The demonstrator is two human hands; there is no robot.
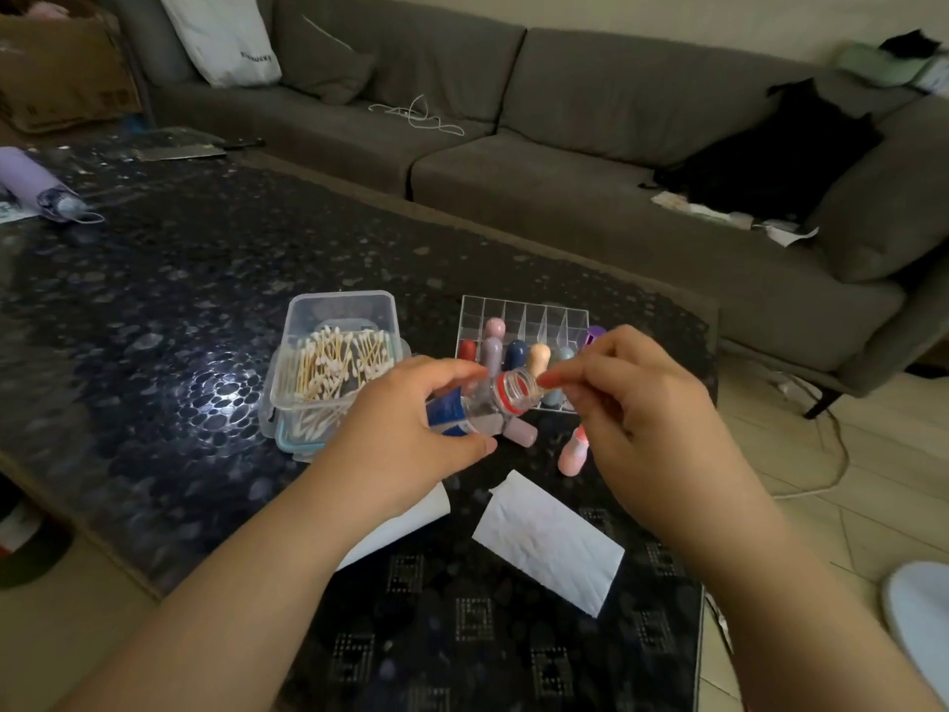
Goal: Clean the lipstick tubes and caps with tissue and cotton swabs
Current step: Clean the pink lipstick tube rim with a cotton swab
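Clear bottle w/ blue label, red neck ring; black pebble-pattern table; white tissue; grey sofa.

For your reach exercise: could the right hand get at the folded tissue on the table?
Probably yes: the tissue lies uncovered just below the right hand, though that hand pinches something small and reddish.

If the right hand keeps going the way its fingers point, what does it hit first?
The bottle's open mouth, tilted in the left hand; the right hand points left at it, holding something small and red. Depth is unclear.
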